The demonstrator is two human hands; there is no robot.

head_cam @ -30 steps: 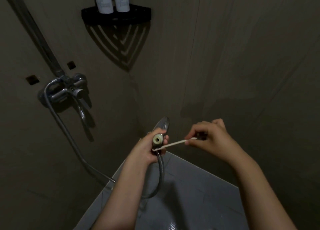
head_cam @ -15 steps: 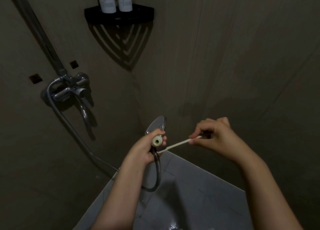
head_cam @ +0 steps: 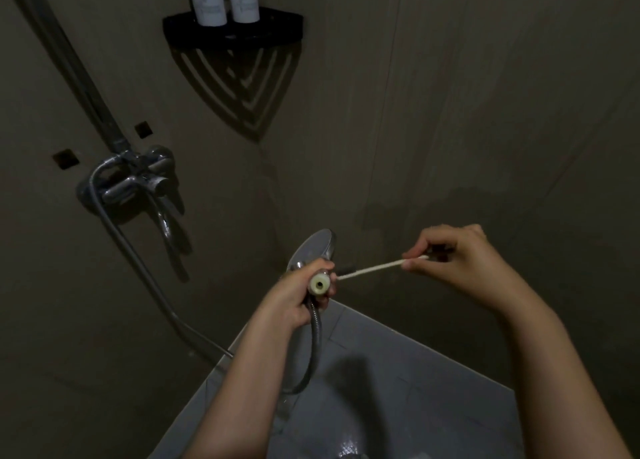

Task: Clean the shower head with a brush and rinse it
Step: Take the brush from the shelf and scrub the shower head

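My left hand (head_cam: 298, 299) grips the handle of a chrome shower head (head_cam: 313, 247), whose round face points away toward the wall corner. The handle's cream-coloured open end (head_cam: 319, 284) faces me, and the metal hose (head_cam: 313, 351) hangs loose beside it. My right hand (head_cam: 453, 261) pinches the far end of a thin white brush (head_cam: 377, 268) between thumb and fingers. The brush's tip lies just right of the handle's end, by my left fingers, and its bristles are hidden.
A chrome mixer tap (head_cam: 135, 181) with a riser pipe is on the left wall, its hose looping down to the floor. A black corner shelf (head_cam: 232, 26) with two labelled bottles (head_cam: 225, 0) hangs high up. Wet grey floor tiles (head_cam: 398, 406) lie below.
My right hand has drawn the brush to the right and slightly up, so its tip has slid out from against the handle's open end. My left hand keeps its hold on the shower head.
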